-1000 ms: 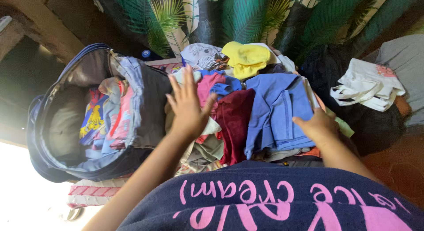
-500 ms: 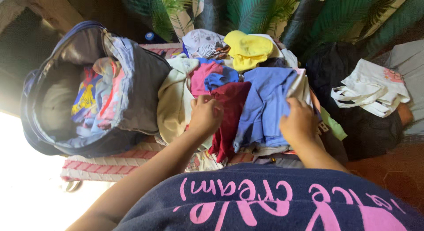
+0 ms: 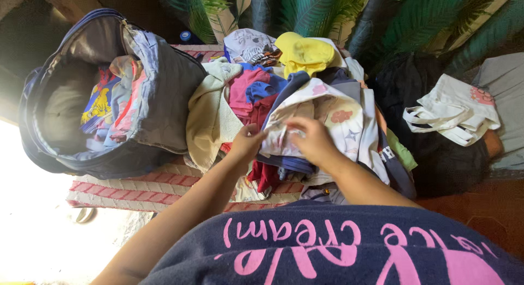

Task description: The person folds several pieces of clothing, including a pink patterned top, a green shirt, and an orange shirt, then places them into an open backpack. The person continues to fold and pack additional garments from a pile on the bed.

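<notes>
A heap of clothes (image 3: 256,94) lies in front of me. On top of it rests a white printed garment (image 3: 322,113) with small pink and blue shapes. My left hand (image 3: 248,143) pinches the near left edge of that garment. My right hand (image 3: 311,140) grips its near edge a little to the right. The two hands are close together. Under the white garment show a dark blue piece (image 3: 289,165) and a maroon piece (image 3: 265,176). A yellow garment (image 3: 303,53) sits at the far side of the heap.
An open dark blue bag (image 3: 153,99) with colourful clothes inside stands at the left. A pink-striped woven mat (image 3: 136,189) lies under the heap. At the right, a white tote bag (image 3: 450,113) rests on a black bundle (image 3: 436,159). Leaf-patterned fabric (image 3: 327,9) hangs behind.
The blue garment that was on top is now covered by the white printed one. Both hands have come together at its near edge.
</notes>
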